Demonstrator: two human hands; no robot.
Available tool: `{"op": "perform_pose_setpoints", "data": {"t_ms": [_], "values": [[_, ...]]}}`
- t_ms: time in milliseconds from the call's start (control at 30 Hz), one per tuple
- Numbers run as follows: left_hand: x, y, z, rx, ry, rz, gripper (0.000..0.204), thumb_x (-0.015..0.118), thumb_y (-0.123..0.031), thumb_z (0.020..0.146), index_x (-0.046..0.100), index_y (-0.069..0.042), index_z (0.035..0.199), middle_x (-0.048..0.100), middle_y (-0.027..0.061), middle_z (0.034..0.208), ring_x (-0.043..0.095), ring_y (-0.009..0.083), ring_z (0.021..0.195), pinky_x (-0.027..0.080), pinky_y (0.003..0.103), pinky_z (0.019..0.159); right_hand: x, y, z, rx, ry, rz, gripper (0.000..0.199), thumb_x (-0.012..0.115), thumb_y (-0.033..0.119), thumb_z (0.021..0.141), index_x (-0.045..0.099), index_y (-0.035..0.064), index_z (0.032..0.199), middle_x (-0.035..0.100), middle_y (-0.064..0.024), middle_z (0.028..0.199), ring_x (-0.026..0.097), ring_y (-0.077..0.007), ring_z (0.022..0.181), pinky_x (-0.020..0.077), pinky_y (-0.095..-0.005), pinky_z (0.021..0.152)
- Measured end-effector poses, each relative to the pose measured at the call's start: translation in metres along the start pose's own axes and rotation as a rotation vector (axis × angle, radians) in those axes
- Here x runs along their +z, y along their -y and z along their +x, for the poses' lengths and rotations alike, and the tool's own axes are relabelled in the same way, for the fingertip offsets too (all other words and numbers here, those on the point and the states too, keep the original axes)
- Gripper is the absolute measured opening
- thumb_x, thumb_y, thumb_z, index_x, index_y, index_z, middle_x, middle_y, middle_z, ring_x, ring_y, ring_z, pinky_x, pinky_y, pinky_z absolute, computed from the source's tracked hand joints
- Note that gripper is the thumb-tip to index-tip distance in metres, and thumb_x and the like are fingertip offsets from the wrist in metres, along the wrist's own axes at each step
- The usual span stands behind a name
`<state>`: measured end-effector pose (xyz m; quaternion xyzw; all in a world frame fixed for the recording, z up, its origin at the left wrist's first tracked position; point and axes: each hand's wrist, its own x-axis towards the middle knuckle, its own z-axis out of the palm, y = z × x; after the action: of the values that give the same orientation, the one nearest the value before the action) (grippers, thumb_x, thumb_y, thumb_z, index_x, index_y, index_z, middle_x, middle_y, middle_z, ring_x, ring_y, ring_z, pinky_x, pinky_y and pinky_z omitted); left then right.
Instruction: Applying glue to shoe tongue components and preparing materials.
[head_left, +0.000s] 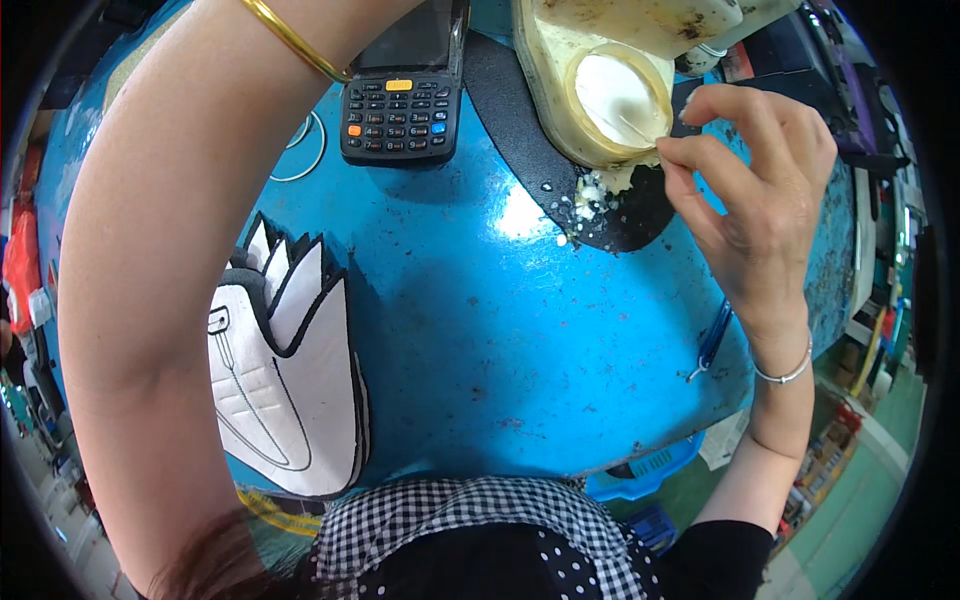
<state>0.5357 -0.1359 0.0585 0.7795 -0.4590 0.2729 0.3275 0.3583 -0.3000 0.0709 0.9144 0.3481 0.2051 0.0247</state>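
Note:
My right hand is over the rim of a cream-coloured round pot at the far right. Between its thumb and fingertips it pinches a thin, pale stick-like thing, whose tip reaches over the white contents. What exactly the thin thing is cannot be made out. My left arm, with a gold bangle, stretches up past the top edge, so the left hand is out of the picture. Beside that arm lies a stack of white shoe uppers with black edges and stitched lines.
A black handheld keypad terminal lies at the far middle of the blue table. White crumbs dot a black mat before the pot. Near the right edge is a small blue tool; a blue basket sits below the table.

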Motion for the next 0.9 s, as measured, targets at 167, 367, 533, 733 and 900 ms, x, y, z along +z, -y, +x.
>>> {"op": "perform_pose_setpoints", "data": {"t_ms": [167,367,533,733,900], "values": [[-0.007,-0.007,-0.002,0.041,0.024,0.008,0.022,0.063,-0.02,0.091,0.071,-0.001,0.098,0.07,0.0201,0.096,0.067,0.0373,0.093,0.053,0.045,0.085,0.019,-0.008,-0.008,0.077,-0.106,0.027,0.021,0.075,0.003,0.067,0.058,0.0113,0.077,0.066,0.0048,0.092,0.06,-0.0168,0.09,0.0388,-0.0368,0.086],[-0.008,-0.006,0.0,-0.012,0.06,0.045,0.022,0.063,-0.02,0.091,0.071,-0.001,0.098,0.071,0.0202,0.095,0.068,0.0373,0.093,0.053,0.045,0.085,0.033,-0.012,-0.024,0.28,-0.16,0.125,0.015,0.072,0.003,0.073,0.06,0.0084,0.079,0.069,0.0009,0.093,0.061,-0.0204,0.09,0.0415,-0.0358,0.085],[-0.005,-0.004,0.002,0.019,0.045,0.03,0.022,0.062,-0.021,0.092,0.071,-0.002,0.099,0.071,0.02,0.094,0.068,0.0367,0.092,0.053,0.045,0.085,0.044,-0.021,-0.038,0.535,-0.133,0.373,0.008,0.07,0.006,0.079,0.062,0.0033,0.081,0.07,-0.0048,0.096,0.062,-0.0234,0.093,0.0447,-0.0358,0.087],[-0.003,-0.008,0.005,-0.056,0.071,0.063,0.022,0.063,-0.021,0.092,0.071,-0.002,0.1,0.071,0.019,0.095,0.068,0.0356,0.092,0.053,0.045,0.086,0.055,-0.034,-0.044,0.609,-0.12,0.439,0.009,0.069,0.007,0.082,0.063,0.0008,0.082,0.071,-0.0076,0.099,0.061,-0.0238,0.094,0.0471,-0.0349,0.089],[-0.011,-0.016,0.002,-0.087,0.095,-0.004,0.022,0.063,-0.021,0.092,0.071,-0.002,0.099,0.071,0.0192,0.096,0.068,0.0357,0.093,0.053,0.045,0.087,0.035,-0.024,-0.038,0.386,-0.097,0.371,0.008,0.066,0.004,0.089,0.06,0.0012,0.085,0.067,-0.0071,0.108,0.059,-0.017,0.101,0.0436,-0.0304,0.092]]}}
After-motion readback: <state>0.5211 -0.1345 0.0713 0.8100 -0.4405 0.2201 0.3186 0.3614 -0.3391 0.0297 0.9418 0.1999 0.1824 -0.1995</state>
